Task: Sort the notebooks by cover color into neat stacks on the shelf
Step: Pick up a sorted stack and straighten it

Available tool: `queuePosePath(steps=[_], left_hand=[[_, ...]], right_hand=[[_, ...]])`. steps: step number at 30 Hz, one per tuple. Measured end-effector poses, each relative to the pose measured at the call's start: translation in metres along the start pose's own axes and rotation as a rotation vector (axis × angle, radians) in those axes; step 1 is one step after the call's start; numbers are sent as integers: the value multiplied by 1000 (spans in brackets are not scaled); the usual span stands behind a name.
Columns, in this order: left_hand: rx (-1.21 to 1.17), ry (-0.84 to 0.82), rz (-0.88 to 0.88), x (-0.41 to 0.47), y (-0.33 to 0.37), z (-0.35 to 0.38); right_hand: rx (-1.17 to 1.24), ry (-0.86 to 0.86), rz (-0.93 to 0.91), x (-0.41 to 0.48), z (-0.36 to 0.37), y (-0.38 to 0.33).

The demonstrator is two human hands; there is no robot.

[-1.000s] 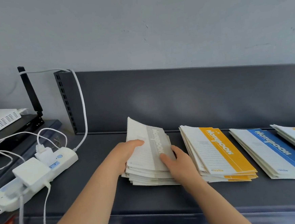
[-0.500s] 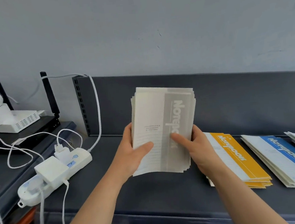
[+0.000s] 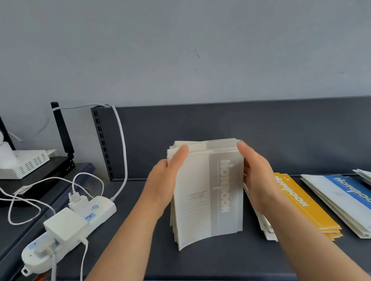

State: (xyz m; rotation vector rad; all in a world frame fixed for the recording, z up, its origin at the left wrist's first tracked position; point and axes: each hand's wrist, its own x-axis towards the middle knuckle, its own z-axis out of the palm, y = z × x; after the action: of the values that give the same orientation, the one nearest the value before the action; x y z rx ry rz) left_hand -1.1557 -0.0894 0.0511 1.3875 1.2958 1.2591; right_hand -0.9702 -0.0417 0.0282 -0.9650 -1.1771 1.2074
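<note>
- Standing the gray notebook stack on its bottom edge on the shelf, just left of the yellow notebook stack, looks meant to knock its edges square.
- Left grip and right grip clasp the gray stack's opposite long sides, fingers wrapped up to its top corners.
- Its long axis stands upright, the cover faces the person, and the title runs vertically.
- The blue notebook stack lies flat, right of the yellow one.

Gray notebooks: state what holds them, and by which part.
Both hands hold the gray notebook stack upright: left hand on its left edge near the top, right hand on its right edge.
</note>
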Motion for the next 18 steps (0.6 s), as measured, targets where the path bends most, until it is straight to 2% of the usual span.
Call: queuePosePath(steps=[3, 8, 13, 16, 18], left_hand=[[-69, 121, -83, 10, 9, 16], [-146, 358, -64, 19, -1, 31], [-176, 313, 48, 7, -13, 30], [-110, 215, 133, -9, -43, 30], [-42, 219, 145, -15, -63, 32]], right_hand=[[-16, 51, 160, 7, 13, -16], [-42, 113, 150, 12, 19, -16], [14, 114, 34, 2, 17, -5], [-17, 51, -45, -18, 11, 20], [-61, 44, -90, -27, 11, 35]])
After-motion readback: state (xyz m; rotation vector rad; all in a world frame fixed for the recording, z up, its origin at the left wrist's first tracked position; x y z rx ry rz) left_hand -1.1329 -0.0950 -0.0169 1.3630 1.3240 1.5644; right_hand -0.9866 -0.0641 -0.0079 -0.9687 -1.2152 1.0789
